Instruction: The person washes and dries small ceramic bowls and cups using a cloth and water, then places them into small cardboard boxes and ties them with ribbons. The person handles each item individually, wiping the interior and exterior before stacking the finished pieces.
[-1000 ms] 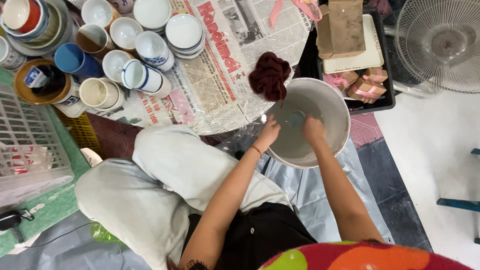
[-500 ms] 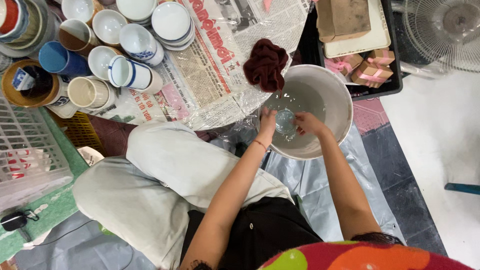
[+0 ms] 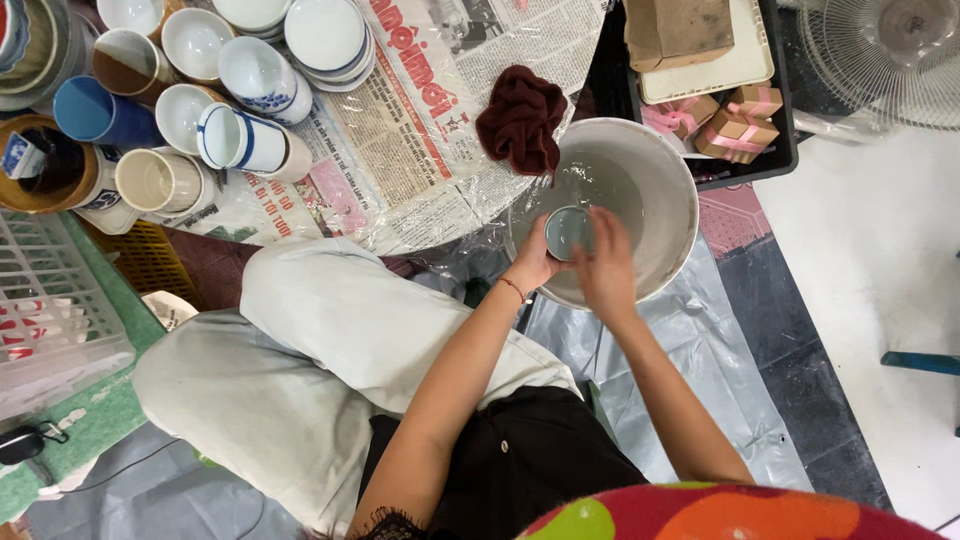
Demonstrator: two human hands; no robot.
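A white bucket with water in it stands on the floor in front of me. Both my hands are inside it, holding a small round grey-blue bowl between them. My left hand grips the bowl's left side, a thin bracelet on the wrist. On the bowl's right side my right hand curls around the rim. A dark red cloth lies on the bucket's far left edge.
Newspaper under clear plastic carries several white and blue cups and bowls at the upper left. A black tray with small ribboned boxes sits behind the bucket. A fan stands upper right, a white wire rack at left.
My hands have lifted the small bowl up out of the water and turned it so its round face shows; the view has shifted slightly downward.
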